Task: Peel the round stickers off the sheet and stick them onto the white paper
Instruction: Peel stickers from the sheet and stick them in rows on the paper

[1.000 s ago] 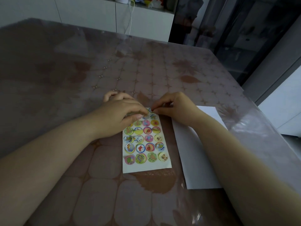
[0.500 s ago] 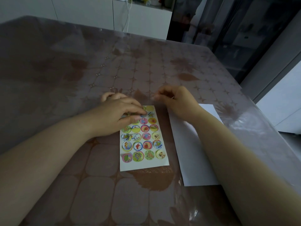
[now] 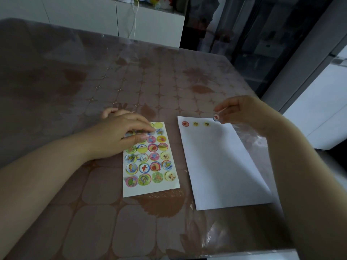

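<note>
A sticker sheet [image 3: 150,177] with several colourful round stickers lies on the table. My left hand [image 3: 122,134] rests flat on its top left part, fingers fairly straight, pressing it down. To the right lies the white paper [image 3: 221,166], with three round stickers [image 3: 195,124] in a row along its top edge. My right hand [image 3: 242,111] hovers over the paper's top right corner and pinches one small round sticker [image 3: 216,117] at its fingertips.
The table [image 3: 93,87] has a brown patterned cloth under clear plastic. Its near edge runs at the bottom right. White cabinets [image 3: 150,23] stand beyond the far edge, and dark glass doors [image 3: 253,44] rise at the right.
My right hand left the top of the sticker sheet and moved right with a peeled sticker, now over the white paper's top edge. The left hand stayed on the sheet.
</note>
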`<state>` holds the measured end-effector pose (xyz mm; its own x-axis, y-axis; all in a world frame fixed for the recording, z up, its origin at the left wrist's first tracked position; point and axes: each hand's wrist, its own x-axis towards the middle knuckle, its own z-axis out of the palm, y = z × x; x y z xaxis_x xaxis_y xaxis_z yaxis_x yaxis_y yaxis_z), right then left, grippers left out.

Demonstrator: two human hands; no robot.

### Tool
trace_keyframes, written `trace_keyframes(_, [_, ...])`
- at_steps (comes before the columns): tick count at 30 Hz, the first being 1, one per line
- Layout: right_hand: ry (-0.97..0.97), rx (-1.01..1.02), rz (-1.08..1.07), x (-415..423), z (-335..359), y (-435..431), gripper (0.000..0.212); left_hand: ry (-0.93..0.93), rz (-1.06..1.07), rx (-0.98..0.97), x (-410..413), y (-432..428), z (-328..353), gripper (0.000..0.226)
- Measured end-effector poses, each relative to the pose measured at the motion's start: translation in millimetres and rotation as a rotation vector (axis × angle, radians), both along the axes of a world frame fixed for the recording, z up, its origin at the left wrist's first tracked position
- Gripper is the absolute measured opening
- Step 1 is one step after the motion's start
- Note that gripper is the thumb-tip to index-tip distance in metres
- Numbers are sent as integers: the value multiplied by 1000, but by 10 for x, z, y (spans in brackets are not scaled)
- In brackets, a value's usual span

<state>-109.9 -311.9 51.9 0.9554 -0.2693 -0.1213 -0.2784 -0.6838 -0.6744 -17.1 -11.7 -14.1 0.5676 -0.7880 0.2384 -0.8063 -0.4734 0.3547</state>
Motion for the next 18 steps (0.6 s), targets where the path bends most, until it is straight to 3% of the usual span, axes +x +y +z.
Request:
trace_keyframes(8, [-138,42,-236,-10,-290,-68,1,-22,-1,0,-13,-3,11,54])
trace_keyframes(18, [-19,12,-223,-5,-312,-82,6,-23,-4,-1,4,16,-20,53])
